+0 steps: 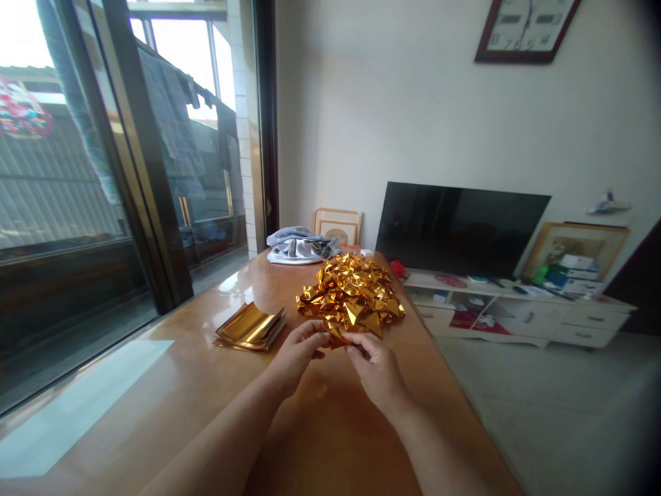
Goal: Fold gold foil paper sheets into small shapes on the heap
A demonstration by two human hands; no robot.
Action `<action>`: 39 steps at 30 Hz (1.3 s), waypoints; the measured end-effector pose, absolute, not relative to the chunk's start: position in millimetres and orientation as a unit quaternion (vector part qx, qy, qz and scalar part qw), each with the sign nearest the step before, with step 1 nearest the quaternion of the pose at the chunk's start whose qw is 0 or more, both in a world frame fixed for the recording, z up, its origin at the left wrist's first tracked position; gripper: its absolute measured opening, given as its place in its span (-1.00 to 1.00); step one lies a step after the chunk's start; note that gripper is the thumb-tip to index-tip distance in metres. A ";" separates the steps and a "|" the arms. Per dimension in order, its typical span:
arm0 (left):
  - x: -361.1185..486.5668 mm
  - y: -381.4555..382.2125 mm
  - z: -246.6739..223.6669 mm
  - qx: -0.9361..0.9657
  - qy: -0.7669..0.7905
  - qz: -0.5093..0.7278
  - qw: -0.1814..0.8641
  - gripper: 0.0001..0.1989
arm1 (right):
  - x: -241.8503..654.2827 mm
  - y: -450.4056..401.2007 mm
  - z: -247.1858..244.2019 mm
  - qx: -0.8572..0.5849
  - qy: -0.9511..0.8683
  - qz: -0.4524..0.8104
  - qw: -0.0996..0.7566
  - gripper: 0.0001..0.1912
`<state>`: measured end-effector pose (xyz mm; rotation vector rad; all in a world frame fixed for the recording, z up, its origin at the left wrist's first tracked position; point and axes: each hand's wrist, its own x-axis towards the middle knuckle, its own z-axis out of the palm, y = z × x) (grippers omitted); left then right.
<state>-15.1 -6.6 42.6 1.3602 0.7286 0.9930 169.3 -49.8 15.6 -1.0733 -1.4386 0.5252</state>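
Note:
A piece of gold foil paper (337, 336) is pinched between both hands, just in front of a large heap of folded gold foil pieces (351, 289). My left hand (303, 348) grips its left side with the fingertips. On its right side, the thumb and fingers of my right hand (372, 362) are closed. To the left of my left hand lies a stack of flat gold foil sheets (250, 326), slightly curled. The held piece partly blends into the heap behind it.
The glossy wooden table (320, 441) has its right edge beside my right forearm. Folded clothes (297, 248) lie at its far end. A white strip (87, 406) is at the left. Beyond stand a television (459, 227) and a white cabinet (547, 320).

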 end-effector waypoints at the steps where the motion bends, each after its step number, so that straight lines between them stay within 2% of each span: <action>1: -15.2 -6.8 42.7 0.589 0.317 0.429 0.607 -0.77 | 169.7 -49.8 15.0 -0.462 -0.631 0.201 0.590 -0.73; 5: -15.0 -6.4 41.0 0.586 0.328 0.429 0.604 -0.75 | 171.1 -50.9 15.1 -0.464 -0.651 0.149 0.582 -0.69; 9: -14.3 -3.6 37.1 0.571 0.327 0.431 0.616 -0.76 | 169.5 -52.3 15.3 -0.472 -0.645 0.153 0.581 -0.66; 16: -12.2 -1.3 35.8 0.524 0.308 0.452 0.653 -0.74 | 166.1 -53.6 18.9 -0.472 -0.546 0.311 0.618 -0.52; 23: -12.4 -1.1 36.6 0.536 0.305 0.464 0.636 -0.76 | 165.0 -54.1 18.2 -0.485 -0.494 0.402 0.599 -0.69; 34: -10.3 -0.5 37.0 0.597 0.320 0.449 0.582 -0.67 | 162.1 -56.2 19.1 -0.511 -0.529 0.369 0.568 -0.64; 39: -10.8 1.4 35.6 0.602 0.319 0.446 0.581 -0.64 | 165.1 -52.6 13.6 -0.510 -0.521 0.370 0.575 -0.56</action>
